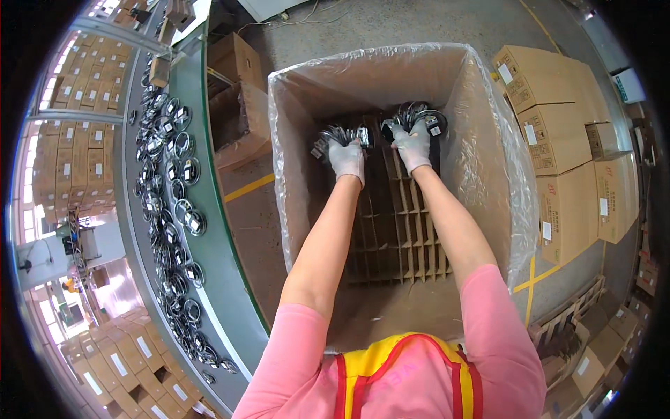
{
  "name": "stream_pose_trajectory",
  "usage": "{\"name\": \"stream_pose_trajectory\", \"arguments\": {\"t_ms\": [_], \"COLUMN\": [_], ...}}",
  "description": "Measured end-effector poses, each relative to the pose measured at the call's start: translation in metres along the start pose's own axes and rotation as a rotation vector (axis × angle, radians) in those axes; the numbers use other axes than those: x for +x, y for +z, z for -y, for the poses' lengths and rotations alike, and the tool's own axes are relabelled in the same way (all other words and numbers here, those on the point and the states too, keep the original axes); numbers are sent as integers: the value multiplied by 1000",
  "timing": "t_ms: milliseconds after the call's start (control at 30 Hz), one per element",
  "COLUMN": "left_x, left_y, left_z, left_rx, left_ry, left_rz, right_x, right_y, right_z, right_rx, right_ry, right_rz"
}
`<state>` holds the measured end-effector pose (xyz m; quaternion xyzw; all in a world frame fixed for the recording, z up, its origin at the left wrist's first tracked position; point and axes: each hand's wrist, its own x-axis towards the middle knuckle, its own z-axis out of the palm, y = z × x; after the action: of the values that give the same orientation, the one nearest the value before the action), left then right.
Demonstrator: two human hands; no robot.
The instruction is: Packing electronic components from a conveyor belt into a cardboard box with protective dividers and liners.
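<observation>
Nearest are the person's pink sleeves (293, 349) and a yellow garment with red trim (377, 355) over the chest, and from there both forearms reach down into a deep brown cardboard carton, its right inner wall (478, 174) in plain view. The left hand (347, 159), in a pale grey glove, is curled round a bundle of dark, shiny coiled cables (338, 133) with pale tags; the right hand (413, 148), gloved alike, grips a second dark coiled cable bundle (420, 110) just beside it, thumb and fingers closed about its near side (the far fingertips are hidden, so I cannot tell how firmly). Both bundles are at the carton's far end, over a brown cardboard grid divider (417, 234), whose narrow cells probably serve to keep contents apart. Gathering the loops in the palm likely stops them from springing open. A clear, crinkled plastic liner (518, 188) is turned over the carton's rim, presumably so that it does not slip inside. To the left, many loose black cable coils (190, 171) lie along a dark conveyor belt with a green side rail (227, 279), apparently within easy reach. Closed brown cartons (565, 202) are stacked at the right, near the liner; farther off, beyond the conveyor, stand tall stacks of brown boxes (77, 157).
</observation>
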<state>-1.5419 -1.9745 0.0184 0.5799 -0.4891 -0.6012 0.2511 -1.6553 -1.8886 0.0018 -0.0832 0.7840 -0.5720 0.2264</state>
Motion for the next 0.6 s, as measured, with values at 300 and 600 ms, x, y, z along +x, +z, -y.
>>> {"name": "stream_pose_trajectory", "arguments": {"t_ms": [300, 600], "left_x": [36, 62], "left_y": [-6, -17], "left_z": [22, 56], "left_rx": [-59, -474], "left_ry": [-225, -196], "left_rz": [-44, 31], "right_x": [23, 28], "right_y": [-21, -56], "right_z": [-13, -20], "right_rx": [114, 121], "right_ry": [274, 272], "right_rz": [-20, 39]}}
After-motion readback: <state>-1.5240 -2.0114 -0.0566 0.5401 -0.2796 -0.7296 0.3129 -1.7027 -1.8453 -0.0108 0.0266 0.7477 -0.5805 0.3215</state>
